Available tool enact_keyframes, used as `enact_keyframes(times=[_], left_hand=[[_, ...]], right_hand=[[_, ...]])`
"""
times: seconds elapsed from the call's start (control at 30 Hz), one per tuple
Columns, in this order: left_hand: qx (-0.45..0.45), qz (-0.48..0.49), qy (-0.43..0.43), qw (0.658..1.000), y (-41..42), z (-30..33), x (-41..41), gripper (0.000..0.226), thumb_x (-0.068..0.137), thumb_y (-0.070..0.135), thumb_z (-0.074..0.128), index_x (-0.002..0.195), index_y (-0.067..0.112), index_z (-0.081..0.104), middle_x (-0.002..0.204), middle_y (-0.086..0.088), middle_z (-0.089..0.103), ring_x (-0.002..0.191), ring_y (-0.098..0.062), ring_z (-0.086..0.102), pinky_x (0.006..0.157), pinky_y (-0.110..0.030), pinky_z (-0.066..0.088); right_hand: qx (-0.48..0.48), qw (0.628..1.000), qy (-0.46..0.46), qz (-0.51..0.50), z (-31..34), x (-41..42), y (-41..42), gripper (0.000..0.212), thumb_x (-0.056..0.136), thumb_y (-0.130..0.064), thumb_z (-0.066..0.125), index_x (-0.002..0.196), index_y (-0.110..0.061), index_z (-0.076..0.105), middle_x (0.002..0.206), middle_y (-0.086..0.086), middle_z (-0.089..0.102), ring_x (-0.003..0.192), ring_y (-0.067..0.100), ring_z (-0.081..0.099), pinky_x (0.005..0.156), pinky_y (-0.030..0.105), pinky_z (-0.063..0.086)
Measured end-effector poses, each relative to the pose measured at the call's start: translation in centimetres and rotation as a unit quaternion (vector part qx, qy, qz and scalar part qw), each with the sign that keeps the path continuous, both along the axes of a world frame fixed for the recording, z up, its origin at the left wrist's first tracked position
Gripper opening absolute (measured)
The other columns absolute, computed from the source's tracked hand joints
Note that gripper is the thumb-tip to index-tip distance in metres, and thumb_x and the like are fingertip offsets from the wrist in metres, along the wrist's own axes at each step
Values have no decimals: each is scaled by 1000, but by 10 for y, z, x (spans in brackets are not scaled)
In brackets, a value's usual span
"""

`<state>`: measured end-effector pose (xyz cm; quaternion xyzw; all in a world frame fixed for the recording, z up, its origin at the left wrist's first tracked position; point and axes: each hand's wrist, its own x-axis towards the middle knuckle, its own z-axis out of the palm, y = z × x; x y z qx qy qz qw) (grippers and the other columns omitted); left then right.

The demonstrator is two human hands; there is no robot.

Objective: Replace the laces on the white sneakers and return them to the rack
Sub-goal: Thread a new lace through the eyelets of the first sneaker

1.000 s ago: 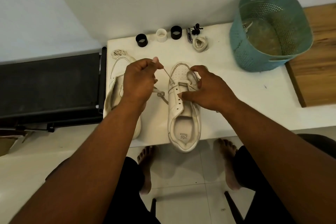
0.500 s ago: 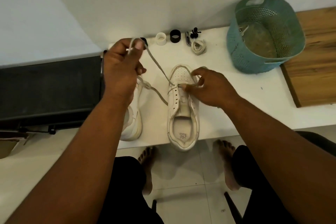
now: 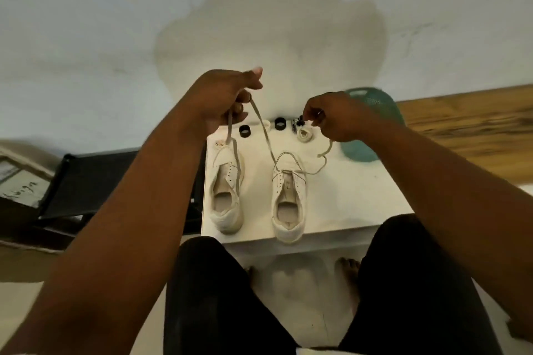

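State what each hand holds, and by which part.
The left hand pinches one end of the lace threaded through the right-hand sneaker; the right hand pinches the other end.

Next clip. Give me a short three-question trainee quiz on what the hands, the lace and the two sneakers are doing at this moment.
1. True or false: both hands are raised above the table.
2. Which sneaker is the lace threaded through?
3. What sits behind the right hand? A) teal basket B) red bucket

Key:
1. True; left hand and right hand each pinch a lace end.
2. The right sneaker, at its front eyelets; the left sneaker is unlaced.
3. A, the teal basket.
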<state>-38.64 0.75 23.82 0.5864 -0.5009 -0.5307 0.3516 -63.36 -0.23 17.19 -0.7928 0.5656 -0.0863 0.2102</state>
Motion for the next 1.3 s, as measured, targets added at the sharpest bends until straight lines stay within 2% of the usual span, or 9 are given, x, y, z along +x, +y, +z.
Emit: enact_keyframes(times=[0.13,0.3,0.47,0.57,0.7,0.83,1.0,1.13,1.3], left_hand=[[-30,-36,119,992,15,49,0,21,101,22,58,99,7,73,72,-2,62,60,-13,57,71,-31,57],[-129,-117,212,962,33,92,2,46,93,-5,34,116,3,73,103,-15,72,100,-33,71,92,-41,58],[-268,-117,-83,953,33,104,-3,35,93,-13,59,113,12,73,101,-7,75,96,-14,73,86,-32,61],[-326,-54,-229,916,30,112,-4,13,88,10,78,95,22,78,84,6,76,80,-3,71,89,-30,60],[-331,13,-212,919,30,125,-2,16,90,32,78,82,18,76,72,5,72,69,-12,74,75,-32,61],[-340,32,-311,887,28,138,-1,34,107,37,47,82,14,53,79,2,57,80,-23,57,73,-33,40],[-189,-35,56,980,36,147,3,19,107,28,50,93,17,56,65,0,49,63,-21,54,76,-40,54],[-206,-61,156,964,38,161,-2,23,107,14,46,119,23,64,68,1,47,59,-17,41,65,-33,45],[-276,-85,180,940,44,185,-18,31,106,4,43,114,17,71,86,-1,65,66,-16,54,72,-32,50]], right_hand=[[-51,997,42,32,52,-3,13,37,82,2,60,114,-13,70,110,4,70,102,23,66,90,34,53],[-102,991,64,62,122,-2,27,45,75,6,56,111,-18,70,111,1,68,101,19,65,89,38,55],[-158,974,140,82,177,2,41,45,79,13,55,108,-20,66,113,-8,53,101,11,47,82,30,43],[-228,957,163,73,204,3,43,35,87,8,52,101,-20,67,105,-8,55,93,12,45,76,28,37],[-269,940,197,73,230,5,46,21,92,-6,59,92,-25,69,97,-1,65,86,21,58,71,31,47],[-257,925,272,58,250,8,53,8,95,-37,69,98,-30,70,91,-4,53,85,18,55,70,30,42],[-215,917,328,64,269,6,49,9,97,-29,64,100,-33,71,101,-12,63,94,11,52,82,34,44],[-106,977,161,89,297,6,46,19,97,-16,60,97,-29,73,84,-13,70,83,8,62,75,25,50],[-122,988,-84,39,294,10,36,5,90,-20,76,92,-18,79,77,-6,76,66,4,65,66,18,52]])
